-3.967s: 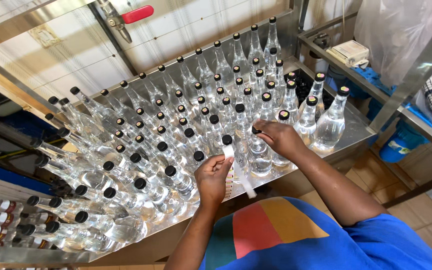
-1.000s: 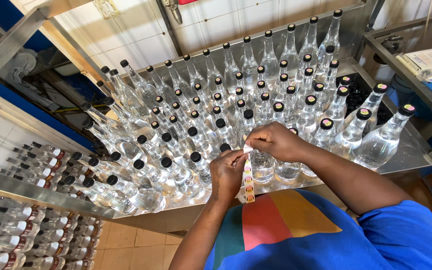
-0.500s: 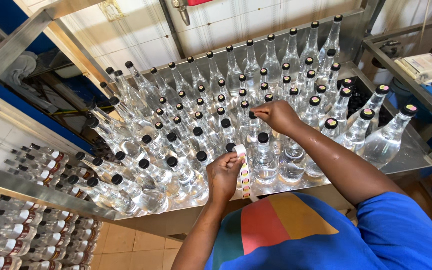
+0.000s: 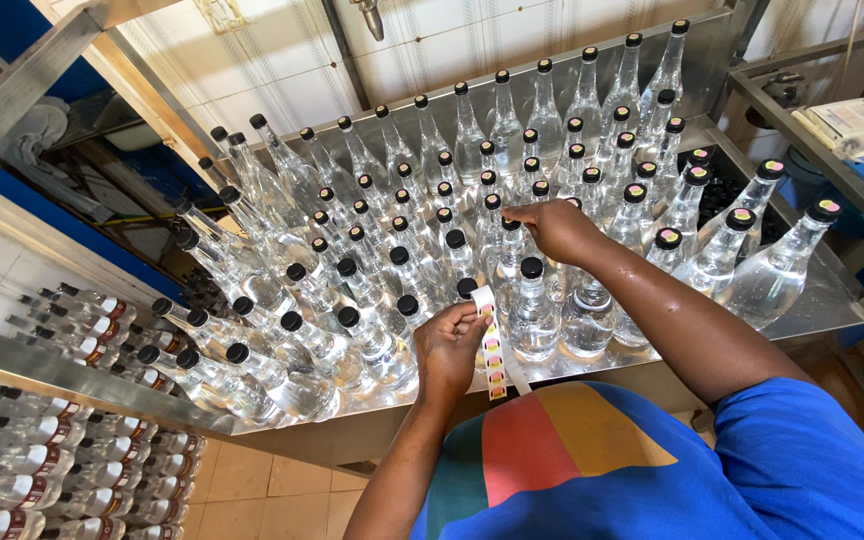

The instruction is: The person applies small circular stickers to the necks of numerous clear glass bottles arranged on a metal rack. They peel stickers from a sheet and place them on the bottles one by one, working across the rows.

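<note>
A person in a blue shirt is leaning over a steel table (image 4: 812,300) crowded with clear glass bottles wearing black caps. The left hand (image 4: 452,345) is hovering at the near edge of the table, its fingers pinched narrowly around the top of a sticker strip (image 4: 493,352), a white ribbon carrying small round coloured stickers that is hanging down over the table's near edge. The right hand (image 4: 552,228) is reaching farther across the table, fingers curled close together and pressing down on the cap of a bottle (image 4: 512,232) in the middle rows. Toward the right end of the table, a few capped bottles (image 4: 742,218) are already showing coloured round stickers on top.
</note>
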